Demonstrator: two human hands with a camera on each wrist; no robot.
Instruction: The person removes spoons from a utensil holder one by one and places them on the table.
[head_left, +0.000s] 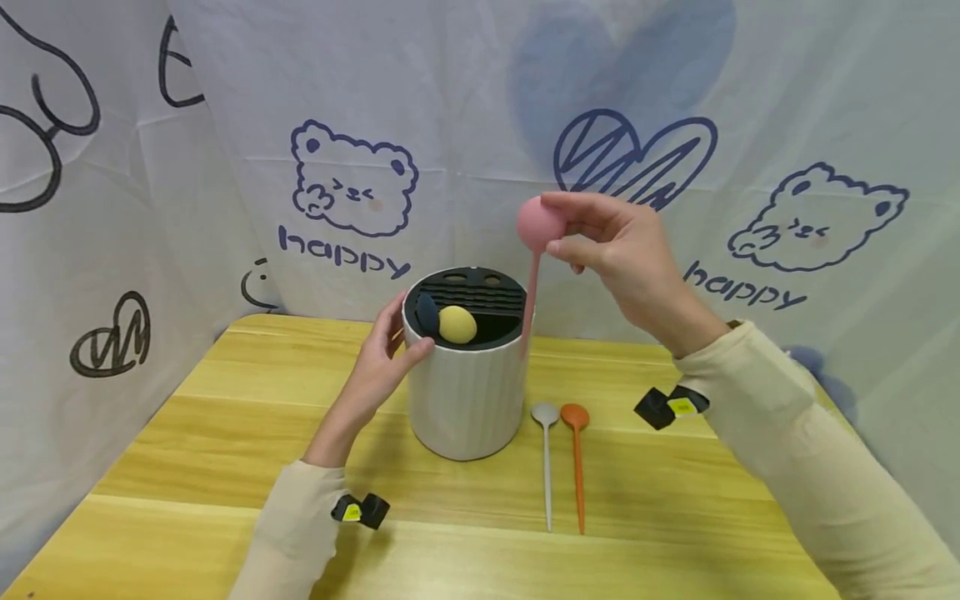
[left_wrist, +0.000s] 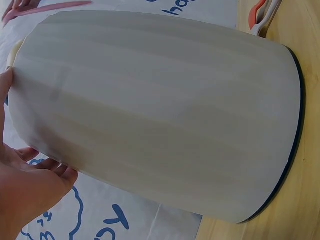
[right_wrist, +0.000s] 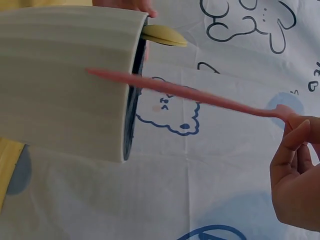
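Right hand: grasping one pink spoon by the edge of its head, between thumb and fingers. The spoon is a single matte pink piece with a smooth round head and a long slim handle tapering to a pointed end. It extends to the left of the right hand, head up, with the handle directed downward. The handle overlaps the holder's side in the head view; contact cannot be determined.

Left hand: grasping the upper part of one holder, thumb at the rim and fingers around the left side. The holder is an upright off-white ribbed cylinder with a black slotted top, located to the right of the left hand.

Spoon count: five in total.
- In the right hand: one, pink.
- In the holder: two. The dark blue spoon has its head just above the left thumb; the yellow spoon has its head just right of that thumb.
- On the table: two, one grey spoon and one orange spoon. Both lie nearer the person than the right hand, side by side and apart, orange on the right.
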